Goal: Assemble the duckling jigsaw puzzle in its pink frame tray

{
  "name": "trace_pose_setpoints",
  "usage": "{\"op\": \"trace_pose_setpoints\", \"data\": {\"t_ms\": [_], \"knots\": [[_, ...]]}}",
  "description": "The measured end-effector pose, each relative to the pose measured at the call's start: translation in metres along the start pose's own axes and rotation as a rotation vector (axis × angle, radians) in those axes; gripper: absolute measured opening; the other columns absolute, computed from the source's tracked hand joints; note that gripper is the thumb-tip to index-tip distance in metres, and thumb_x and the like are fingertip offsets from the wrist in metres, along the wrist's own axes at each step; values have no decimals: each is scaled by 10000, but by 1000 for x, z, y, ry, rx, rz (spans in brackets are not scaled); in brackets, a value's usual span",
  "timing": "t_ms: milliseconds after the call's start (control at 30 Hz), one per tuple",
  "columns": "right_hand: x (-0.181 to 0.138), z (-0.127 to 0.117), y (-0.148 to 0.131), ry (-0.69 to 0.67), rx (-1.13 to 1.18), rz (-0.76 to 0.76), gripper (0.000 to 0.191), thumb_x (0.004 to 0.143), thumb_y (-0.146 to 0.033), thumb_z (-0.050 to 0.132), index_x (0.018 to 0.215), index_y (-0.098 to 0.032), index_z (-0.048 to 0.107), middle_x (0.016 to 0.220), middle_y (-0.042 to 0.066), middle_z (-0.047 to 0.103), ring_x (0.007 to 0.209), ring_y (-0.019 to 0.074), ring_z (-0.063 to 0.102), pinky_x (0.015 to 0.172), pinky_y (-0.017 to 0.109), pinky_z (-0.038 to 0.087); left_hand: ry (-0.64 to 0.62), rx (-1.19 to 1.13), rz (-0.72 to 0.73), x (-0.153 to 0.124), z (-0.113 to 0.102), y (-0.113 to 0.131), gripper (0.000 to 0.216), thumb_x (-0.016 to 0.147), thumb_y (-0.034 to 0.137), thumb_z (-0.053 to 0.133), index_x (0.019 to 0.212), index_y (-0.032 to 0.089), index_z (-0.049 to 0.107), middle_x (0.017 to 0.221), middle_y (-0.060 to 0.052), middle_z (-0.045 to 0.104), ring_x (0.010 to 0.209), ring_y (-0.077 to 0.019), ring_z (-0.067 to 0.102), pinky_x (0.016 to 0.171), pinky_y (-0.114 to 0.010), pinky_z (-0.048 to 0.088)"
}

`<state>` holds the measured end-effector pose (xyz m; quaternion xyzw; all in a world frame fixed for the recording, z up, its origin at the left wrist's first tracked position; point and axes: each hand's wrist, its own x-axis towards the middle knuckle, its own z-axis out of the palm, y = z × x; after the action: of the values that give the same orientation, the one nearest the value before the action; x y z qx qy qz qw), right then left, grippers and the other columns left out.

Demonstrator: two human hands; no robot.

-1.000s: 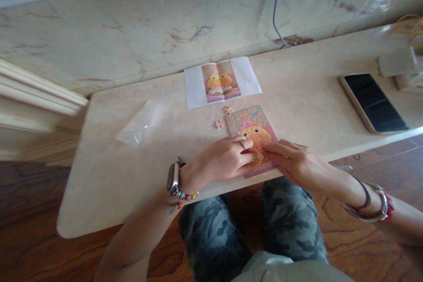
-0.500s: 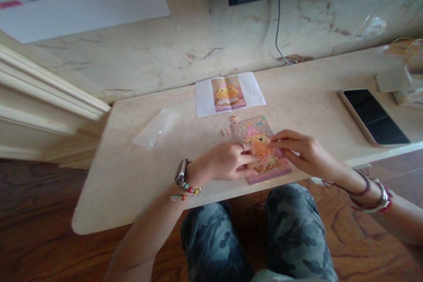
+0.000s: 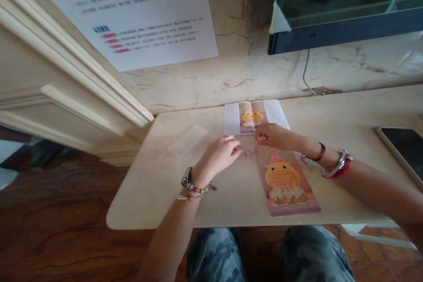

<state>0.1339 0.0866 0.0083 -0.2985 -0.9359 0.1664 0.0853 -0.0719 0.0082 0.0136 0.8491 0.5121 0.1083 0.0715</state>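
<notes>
A jigsaw puzzle (image 3: pixel 284 176) with a yellow cartoon animal lies flat by the table's front edge. Beyond its top edge, my right hand (image 3: pixel 272 135) pinches a small puzzle piece, mostly hidden by the fingers. One loose puzzle piece (image 3: pixel 248 153) rests on the table just left of the puzzle. My left hand (image 3: pixel 220 154) hovers left of that piece, its fingers curled in; whether anything is inside them is hidden. Behind the right fingers is a folded paper sheet (image 3: pixel 231 119) printed with the same animal picture.
A clear plastic bag (image 3: pixel 188 141) lies on the table (image 3: pixel 145 185) to the left. At the far right is a phone (image 3: pixel 401 147). A screen (image 3: pixel 346 22) with a hanging cable (image 3: pixel 306 70) and a printed notice (image 3: pixel 158 22) are on the wall behind.
Both hands have left the puzzle. The right hand has moved away from me to the loose pieces and closed on one; the left has drawn back leftward and curled. The camera view has shifted.
</notes>
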Motion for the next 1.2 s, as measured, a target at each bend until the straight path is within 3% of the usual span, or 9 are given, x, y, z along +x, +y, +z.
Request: {"op": "trace_pose_setpoints", "data": {"t_ms": [133, 267, 367, 433, 567, 800, 967, 1200], "knots": [[0, -2, 3, -16, 142, 138, 57, 713, -186, 558, 743, -147, 586, 677, 22, 600, 612, 118, 533, 569, 229, 401, 1, 40, 34, 0, 1, 6, 151, 836, 240, 465, 830, 179, 603, 828, -22, 589, 713, -124, 563, 643, -238, 443], [-11, -11, 0, 0, 391, 178, 112, 708, -228, 555, 785, -161, 600, 681, -1, 616, 609, 99, 552, 564, 211, 420, 0, 42, 94, 2, 1, 9, 184, 852, 242, 440, 866, 175, 610, 852, -33, 597, 715, -126, 568, 652, -248, 454], [-37, -21, -10, -2, 485, 168, 183, 726, -285, 541, 838, -172, 633, 706, -6, 636, 597, 90, 556, 547, 206, 426, -38, -11, 218, 2, 4, 16, 204, 864, 245, 426, 912, 180, 614, 890, -37, 604, 772, -129, 578, 703, -255, 463], [-61, -25, -21, -84, 492, 143, 175, 741, -285, 529, 810, -185, 655, 704, -13, 648, 617, 93, 570, 567, 208, 437, -80, -61, 346, 3, 7, 22, 199, 857, 248, 446, 963, 193, 605, 943, -34, 602, 833, -132, 578, 757, -264, 461], [-103, -20, -41, -136, 454, 132, 192, 781, -248, 488, 832, -201, 667, 802, -4, 673, 700, 103, 601, 634, 210, 452, -148, -117, 527, 3, 14, 34, 224, 837, 295, 499, 1027, 208, 580, 1073, -30, 579, 988, -155, 545, 881, -300, 420], [-120, -3, -49, -102, 419, 173, 175, 789, -210, 479, 802, -187, 652, 761, -9, 663, 658, 85, 587, 608, 184, 426, -127, 8, 444, 2, 25, 38, 664, 788, 484, 515, 1337, 222, 248, 1401, -82, 289, 1304, -240, 208, 1025, -435, 234], [-118, -7, -38, -172, 411, 169, 162, 780, -187, 482, 798, -189, 644, 754, -23, 651, 650, 81, 574, 628, 187, 415, -196, 88, 375, -2, 29, 39, 700, 808, 550, 421, 1370, 236, 146, 1440, -62, 200, 1327, -251, 114, 1043, -500, 128], [-120, -9, -33, -224, 411, 201, 169, 776, -200, 476, 788, -199, 644, 738, -30, 641, 638, 85, 565, 616, 196, 404, -203, 102, 374, -3, 31, 38, 703, 816, 576, 374, 1379, 244, 115, 1451, -52, 167, 1331, -246, 92, 1053, -493, 75]]}}
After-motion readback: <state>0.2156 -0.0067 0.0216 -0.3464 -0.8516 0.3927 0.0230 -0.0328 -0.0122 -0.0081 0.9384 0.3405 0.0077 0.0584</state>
